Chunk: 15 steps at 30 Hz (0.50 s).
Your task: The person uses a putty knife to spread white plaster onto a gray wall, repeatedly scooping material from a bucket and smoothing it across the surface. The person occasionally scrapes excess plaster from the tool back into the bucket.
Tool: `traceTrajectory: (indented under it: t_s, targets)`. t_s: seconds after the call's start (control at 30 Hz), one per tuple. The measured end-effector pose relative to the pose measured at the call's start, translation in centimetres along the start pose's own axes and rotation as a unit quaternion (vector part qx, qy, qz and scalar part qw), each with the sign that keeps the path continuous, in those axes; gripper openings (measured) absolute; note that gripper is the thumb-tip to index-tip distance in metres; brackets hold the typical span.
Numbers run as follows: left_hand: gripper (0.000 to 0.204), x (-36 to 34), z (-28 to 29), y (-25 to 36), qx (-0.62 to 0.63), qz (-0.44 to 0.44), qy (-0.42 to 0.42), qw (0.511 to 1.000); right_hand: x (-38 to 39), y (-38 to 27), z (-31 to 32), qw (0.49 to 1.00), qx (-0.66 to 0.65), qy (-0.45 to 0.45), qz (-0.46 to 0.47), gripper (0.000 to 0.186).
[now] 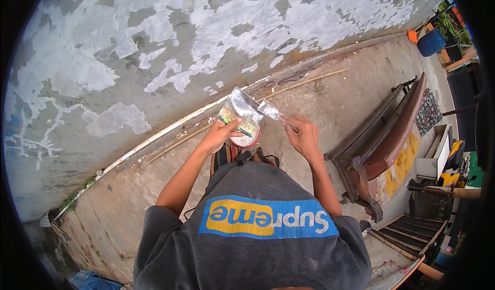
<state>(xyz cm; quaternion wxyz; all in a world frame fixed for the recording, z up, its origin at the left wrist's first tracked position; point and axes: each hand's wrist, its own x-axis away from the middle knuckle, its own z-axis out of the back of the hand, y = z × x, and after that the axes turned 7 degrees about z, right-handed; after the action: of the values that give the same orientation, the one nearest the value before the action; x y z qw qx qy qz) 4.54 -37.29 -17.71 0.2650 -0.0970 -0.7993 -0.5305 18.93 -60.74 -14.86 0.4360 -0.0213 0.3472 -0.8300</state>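
Note:
My left hand [223, 135] is closed around a wide putty knife [242, 104], whose broad metal blade is smeared with white paste and whose grip end looks yellow and green. Between the fingers of my right hand [302, 135] is a smaller putty knife [269, 110], also coated in white. The tip of the small blade meets or nearly meets the right edge of the wide one; I cannot tell whether they touch. Below the wide blade stands a round tub [246, 140] with a red rim and white stuff in it, partly hidden by that blade and my left hand.
A grey wall [206, 37] with white patches rises ahead. Along its foot run a pale pipe [154, 130] and a bamboo pole [309, 78]. To the right lie a worn brown wooden bench [379, 140], a white drawer [433, 153] and a blue barrel [431, 43] farther off.

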Motion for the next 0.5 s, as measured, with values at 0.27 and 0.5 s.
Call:
traceTrajectory:
  t_s: [0.27,0.5]
  targets:
    - [0.037,-1.0,-1.3,-1.8,-0.021,0.008,-0.017,1.0,-3.1,-3.2,-0.9,0.989,-0.084,0.113,0.033,0.027]
    - [0.047,-1.1,0.1,-0.2,0.094,-0.022,-0.004,0.995,0.7,0.8,0.1,1.0,-0.007,0.009,-0.021,0.027]
